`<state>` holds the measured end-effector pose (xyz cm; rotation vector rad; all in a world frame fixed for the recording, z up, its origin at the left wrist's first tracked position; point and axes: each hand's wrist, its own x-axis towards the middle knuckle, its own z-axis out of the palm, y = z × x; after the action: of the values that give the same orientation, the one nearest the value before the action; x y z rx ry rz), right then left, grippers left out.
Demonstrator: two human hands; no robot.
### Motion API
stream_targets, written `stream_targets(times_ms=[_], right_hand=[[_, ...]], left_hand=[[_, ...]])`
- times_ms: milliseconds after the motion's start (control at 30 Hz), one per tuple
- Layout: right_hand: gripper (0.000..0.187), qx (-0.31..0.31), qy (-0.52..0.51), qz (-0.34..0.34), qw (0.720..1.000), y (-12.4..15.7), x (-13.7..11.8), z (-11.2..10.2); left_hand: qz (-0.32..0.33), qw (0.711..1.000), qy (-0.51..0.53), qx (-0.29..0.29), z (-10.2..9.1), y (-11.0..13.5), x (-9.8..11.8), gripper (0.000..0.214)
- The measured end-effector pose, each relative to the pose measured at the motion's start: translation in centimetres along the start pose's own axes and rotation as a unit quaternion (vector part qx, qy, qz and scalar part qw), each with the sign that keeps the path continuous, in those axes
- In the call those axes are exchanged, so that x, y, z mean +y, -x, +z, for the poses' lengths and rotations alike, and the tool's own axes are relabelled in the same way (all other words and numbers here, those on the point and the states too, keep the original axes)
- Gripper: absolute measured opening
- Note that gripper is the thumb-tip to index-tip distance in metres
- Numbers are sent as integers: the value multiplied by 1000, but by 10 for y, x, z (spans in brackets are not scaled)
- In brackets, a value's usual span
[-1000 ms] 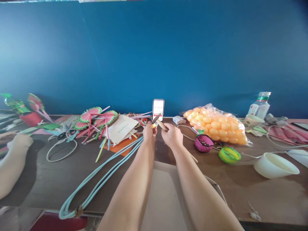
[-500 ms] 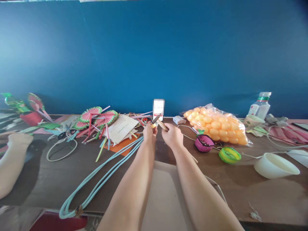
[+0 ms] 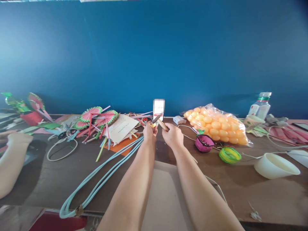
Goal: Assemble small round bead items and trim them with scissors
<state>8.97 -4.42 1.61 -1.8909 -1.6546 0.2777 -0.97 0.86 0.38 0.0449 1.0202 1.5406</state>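
Both my arms reach forward over the brown table [image 3: 264, 195]. My left hand [image 3: 149, 133] is closed round a small tool with a yellow band and a dark tip [image 3: 154, 122]. My right hand [image 3: 172, 136] is closed on a thin tan stick [image 3: 162, 124], whose far end meets the tool's tip between the two hands. A tan board [image 3: 163, 199] lies under my forearms.
Light blue tubing [image 3: 101, 179] loops to the left. Pink and green paper fans [image 3: 98, 118] and papers lie behind it. A bag of orange balls [image 3: 216, 124], a magenta pouch [image 3: 204, 142], a green ring [image 3: 229, 155], a white bowl [image 3: 274, 165] and a bottle [image 3: 261, 106] are on the right. Another person's arm [image 3: 11, 160] rests at far left.
My hands stay in the same place holding the tool and stick. The other person's hand at far left has shifted slightly.
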Motion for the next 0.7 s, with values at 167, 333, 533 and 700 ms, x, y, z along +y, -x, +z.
stream_targets(times_ms=[167,333,533,700], right_hand=[[37,0,-6,1,1000,1,-1,-2],[36,-6,-6,1,1000,1,-1,-2],[35,-9,-5,2,1000,1,-2,-3],[36,-11,-9,8,1000,1,-3,-3]], left_hand=[[-3,1000,7,-9,0,0,0,9],[-2,1000,10,-7,0,-1,0,10],[1,1000,0,-4,0,0,0,13],[3,1000,-6,-3,-1,-1,0,12]])
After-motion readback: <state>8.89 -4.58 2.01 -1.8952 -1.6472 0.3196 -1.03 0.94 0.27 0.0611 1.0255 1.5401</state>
